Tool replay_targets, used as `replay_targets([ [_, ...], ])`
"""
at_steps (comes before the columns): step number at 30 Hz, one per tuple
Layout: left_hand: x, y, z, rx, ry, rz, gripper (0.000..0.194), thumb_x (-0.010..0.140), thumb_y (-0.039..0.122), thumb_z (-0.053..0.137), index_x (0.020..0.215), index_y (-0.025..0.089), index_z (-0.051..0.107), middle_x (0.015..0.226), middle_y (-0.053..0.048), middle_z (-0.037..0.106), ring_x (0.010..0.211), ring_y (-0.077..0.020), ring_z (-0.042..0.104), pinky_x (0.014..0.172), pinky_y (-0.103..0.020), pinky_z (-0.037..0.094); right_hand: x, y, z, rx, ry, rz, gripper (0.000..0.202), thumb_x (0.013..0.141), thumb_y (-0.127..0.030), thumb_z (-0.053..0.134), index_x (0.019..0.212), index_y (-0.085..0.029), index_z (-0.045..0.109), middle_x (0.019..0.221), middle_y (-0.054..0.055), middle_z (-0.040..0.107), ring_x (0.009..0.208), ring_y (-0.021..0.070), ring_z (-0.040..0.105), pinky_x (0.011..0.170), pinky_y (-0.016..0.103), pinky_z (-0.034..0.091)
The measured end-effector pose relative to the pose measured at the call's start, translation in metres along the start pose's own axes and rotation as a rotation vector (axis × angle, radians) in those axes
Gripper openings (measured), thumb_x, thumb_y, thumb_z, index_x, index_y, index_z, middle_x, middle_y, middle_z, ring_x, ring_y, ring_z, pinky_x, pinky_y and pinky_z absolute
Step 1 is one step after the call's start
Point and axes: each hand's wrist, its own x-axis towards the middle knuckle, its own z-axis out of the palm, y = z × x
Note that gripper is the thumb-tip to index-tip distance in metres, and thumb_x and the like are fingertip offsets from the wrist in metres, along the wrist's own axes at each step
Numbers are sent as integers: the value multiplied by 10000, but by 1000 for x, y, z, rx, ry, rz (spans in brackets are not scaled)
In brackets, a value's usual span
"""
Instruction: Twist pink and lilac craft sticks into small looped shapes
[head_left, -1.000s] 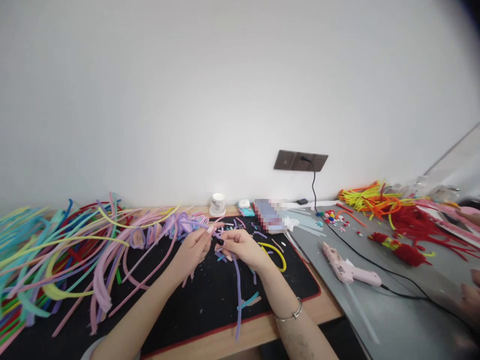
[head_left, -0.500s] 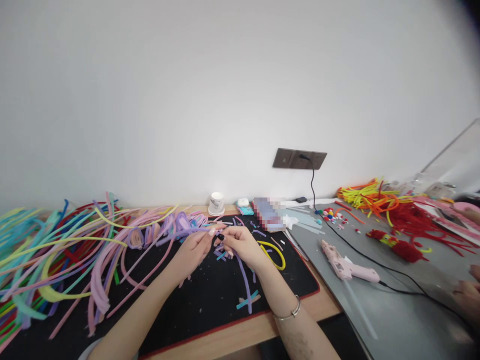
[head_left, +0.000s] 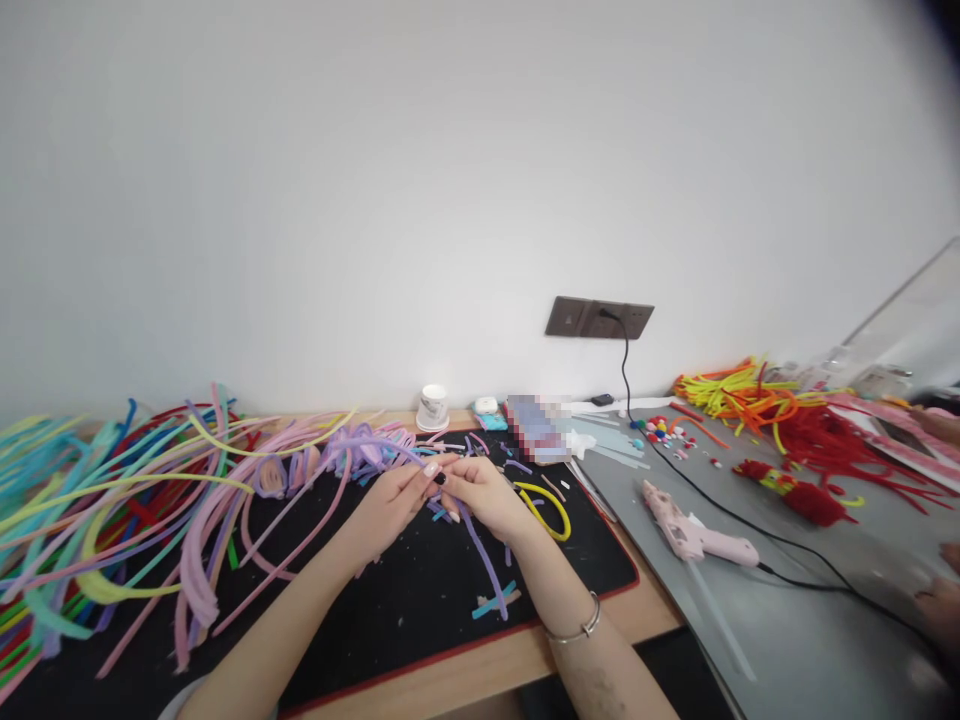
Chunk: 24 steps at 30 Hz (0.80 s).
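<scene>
Pinching purple stem [head_left: 482, 552] at centre, above black mat [head_left: 375, 610]. With left hand [head_left: 396, 505]: thumb and index closed together on it, tips meeting those of right hand [head_left: 480, 492]. With right hand: thumb and index closed too, other fingers curled below. Can't tell exact grip point at the tips, too small and partly hidden. Running down past right palm to short blue offcut [head_left: 491, 602] on mat. Also running up-left from the fingertips in purple; can't tell if same piece.

To the left: pastel stems [head_left: 202, 560] in a wide, tangled heap, with coiled pieces [head_left: 271, 475] near the middle.

Behind hands, by wall: white cup [head_left: 433, 408] with dark print, too blurred to read. Just right of it: white case [head_left: 486, 405] on blue packet [head_left: 492, 422], then phone [head_left: 535, 430], pixelated, no brand legible. On mat beside right wrist: yellow loop [head_left: 559, 520].

On grey table [head_left: 652, 600]: pink glue gun [head_left: 701, 542], corded to wall socket [head_left: 600, 318]; markings unreadable. Farther back: pompoms [head_left: 664, 432], orange-yellow stems [head_left: 735, 392], red stems [head_left: 832, 455]. At right edge: another person's hand [head_left: 941, 605], blurred.
</scene>
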Motion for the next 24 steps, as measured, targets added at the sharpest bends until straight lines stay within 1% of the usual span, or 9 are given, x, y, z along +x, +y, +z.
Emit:
replay_targets([
  [3,-1,3,-3,-92,65,-28,496,842,599,462,1014,147,569,534,103,254,412,-51,197,395,-181,131,0,-1,-3,56,-30,38,369,851,-464,554,828,-109,654,507,-18,566,376,45,304,412,206,186],
  [5,-1,7,-6,-193,113,-37,432,827,589,495,912,167,536,526,111,247,399,-42,189,387,-173,135,0,-2,-4,81,-44,41,321,821,-418,599,925,-119,649,563,-12,606,383,39,309,413,196,196],
  [7,-1,10,-7,-295,144,-49,392,810,577,527,801,188,476,521,118,242,389,-31,160,379,-163,118,1,-1,-2,72,-31,29,305,734,-349,697,945,-138,632,627,-11,632,428,46,380,441,186,262],
  [9,-1,12,-7,-360,147,-73,411,791,575,552,713,201,399,511,123,238,381,-23,136,372,-157,95,2,0,3,49,1,-4,364,624,-287,781,914,-160,601,675,-21,629,496,65,454,489,192,337],
  [11,0,11,-6,-381,134,-104,449,779,584,560,668,208,343,501,124,241,374,-20,134,366,-155,94,4,2,9,35,57,-65,404,564,-268,819,856,-176,556,689,-35,599,542,76,480,524,200,371],
  [14,-1,7,-6,-349,87,-136,448,788,588,547,666,209,344,497,123,250,375,-24,136,362,-159,100,4,4,13,7,170,-144,336,654,-354,767,749,-186,491,619,-54,521,515,71,437,500,197,355],
  [17,-2,7,-9,-261,23,-155,443,809,589,520,661,207,350,509,114,262,388,-31,144,367,-167,98,3,3,8,-107,242,-158,303,765,-409,668,683,-184,482,532,-60,456,464,72,383,454,195,313],
  [21,-4,9,-13,-86,-22,-190,466,816,620,473,635,215,333,508,108,236,391,-44,146,373,-184,93,4,3,-2,-172,264,-166,290,781,-414,650,687,-171,523,549,-51,449,477,74,381,454,197,298],
  [24,-6,9,-14,42,-122,-203,457,819,627,455,643,213,376,496,103,250,393,-58,154,373,-197,106,5,4,-5,-161,256,-162,258,781,-399,646,726,-166,550,542,-60,427,468,67,363,452,196,288],
])
